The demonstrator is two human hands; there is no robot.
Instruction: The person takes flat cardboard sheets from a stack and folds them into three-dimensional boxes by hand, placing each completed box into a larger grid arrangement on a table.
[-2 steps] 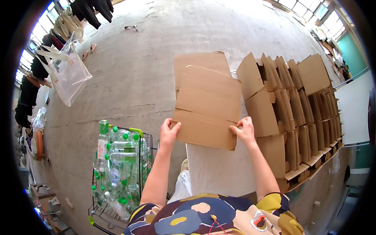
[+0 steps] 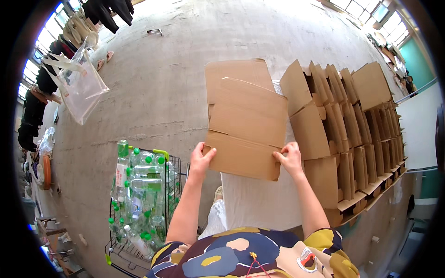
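Note:
A flat brown cardboard sheet [image 2: 248, 120], creased across its lower part, is held out in front of me above the pale-covered table. My left hand [image 2: 201, 157] pinches its left edge near the lower corner, thumb on top. On the opposite edge my right hand [image 2: 288, 157] grips it between thumb and fingers. Behind its far end lies another flat piece of cardboard [image 2: 236, 69], partly covered by the held one. Close to my right hand stand rows of folded cardboard boxes [image 2: 320, 180], upright and packed side by side.
A wire cart [image 2: 174, 185] full of clear bottles with green caps [image 2: 143, 185] stands at my left. The table's white cover [image 2: 255, 204] shows below the sheet. A clear plastic bag [image 2: 81, 88] hangs at the far left, near dark clothes [image 2: 109, 14].
The held cardboard sheet has shifted very slightly toward me and to the right, together with both hands. The grip of each hand is the same.

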